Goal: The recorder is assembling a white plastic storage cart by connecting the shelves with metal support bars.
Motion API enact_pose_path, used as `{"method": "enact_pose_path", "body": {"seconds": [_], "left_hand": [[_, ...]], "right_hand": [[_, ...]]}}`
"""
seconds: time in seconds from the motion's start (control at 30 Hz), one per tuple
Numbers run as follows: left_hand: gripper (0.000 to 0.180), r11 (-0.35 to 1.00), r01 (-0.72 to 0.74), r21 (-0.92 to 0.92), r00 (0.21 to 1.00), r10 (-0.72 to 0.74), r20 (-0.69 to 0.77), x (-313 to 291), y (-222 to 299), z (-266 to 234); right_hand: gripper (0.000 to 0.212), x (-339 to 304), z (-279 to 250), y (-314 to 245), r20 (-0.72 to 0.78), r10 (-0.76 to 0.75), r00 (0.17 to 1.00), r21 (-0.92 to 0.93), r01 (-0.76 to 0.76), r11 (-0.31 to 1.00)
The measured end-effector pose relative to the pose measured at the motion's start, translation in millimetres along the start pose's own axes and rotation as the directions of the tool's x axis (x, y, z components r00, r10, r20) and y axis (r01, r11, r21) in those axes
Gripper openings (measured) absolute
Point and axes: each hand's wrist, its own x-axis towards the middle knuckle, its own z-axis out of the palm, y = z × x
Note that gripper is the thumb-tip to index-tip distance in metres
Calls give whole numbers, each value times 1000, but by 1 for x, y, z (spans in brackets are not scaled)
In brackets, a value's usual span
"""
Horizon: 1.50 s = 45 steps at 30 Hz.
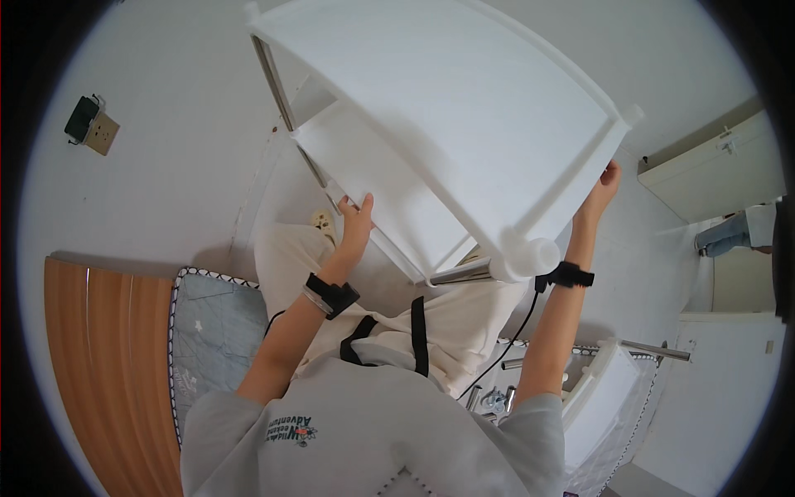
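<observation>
Above the lap (464, 327): one tilted white rack (447, 108), two tiers | left hand (356, 225), thumb up, clamped on lower tier's (373, 178) edge | right hand (607, 184) outstretched beside upper tier (497, 91), I can't tell its grip

The shelf (464, 91) looks smooth plastic, its poles (273, 79) shiny metal, the mat (219, 331) cloth.

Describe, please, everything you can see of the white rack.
The rack looks plastic: smooth white shelves with rounded corner ends, joined by shiny, metallic poles. It is tilted before the person. The left hand grips its lower left edge; the right hand, partly hidden, is at its right edge.
</observation>
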Motion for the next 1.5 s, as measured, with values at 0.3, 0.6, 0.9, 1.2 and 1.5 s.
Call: {"method": "enact_pose_path", "body": {"seconds": [0.3,0.6,0.9,1.2,1.5], "left_hand": [[61,946,-235,-222,972,235,-29,7,-79,28],[45,947,-287,143,903,318,-289,4,-76,16],[42,887,-442,131,871,459,-173,48,-9,-19],[38,831,-549,85,828,555,-77,104,65,-6],[35,794,-604,66,796,606,-6,122,103,15]], "right_hand": [[13,16,23,51,109,174,979,242,-196,950],[29,-14,23,-6,-58,118,991,257,-100,961],[40,-62,8,-24,-207,93,974,193,-53,980],[37,-133,11,-43,-381,66,922,174,2,985],[31,-142,34,-66,-223,257,940,214,-210,954]]}}
